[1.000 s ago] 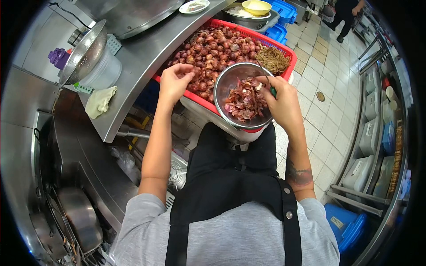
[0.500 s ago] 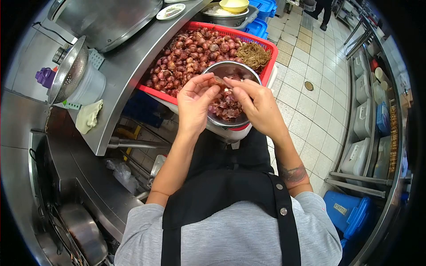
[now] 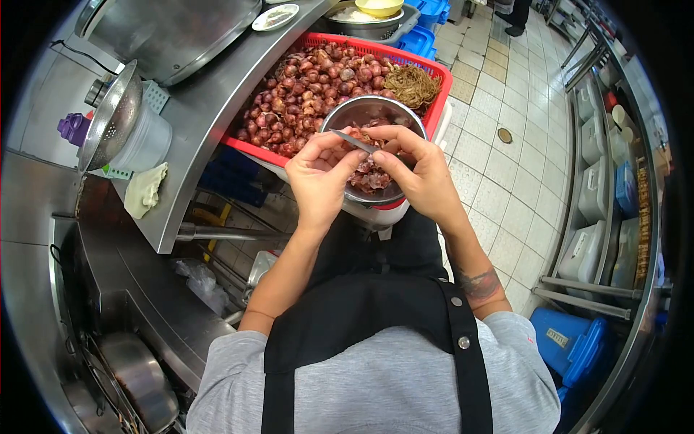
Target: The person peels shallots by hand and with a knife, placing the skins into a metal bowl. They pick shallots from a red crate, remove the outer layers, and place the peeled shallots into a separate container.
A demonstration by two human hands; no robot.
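Over a steel bowl my two hands work close together. My right hand is closed on a small knife, its blade pointing left across the fingertips of my left hand. Curled fingers of my left hand pinch a small reddish shallot, mostly hidden by the thumb and fingers. Loose shallot skins lie in the bowl below. Behind it, a red basket holds many unpeeled shallots and a clump of dry, stringy roots.
A steel counter runs along the left, bearing a colander and a cloth. Shelves with white bins stand right, above a blue lidded container. On the tiled floor, another person's legs show far off.
The knife blade has come into clear view, pointing left between my hands. My right hand has turned inward and both hands sit slightly lower.
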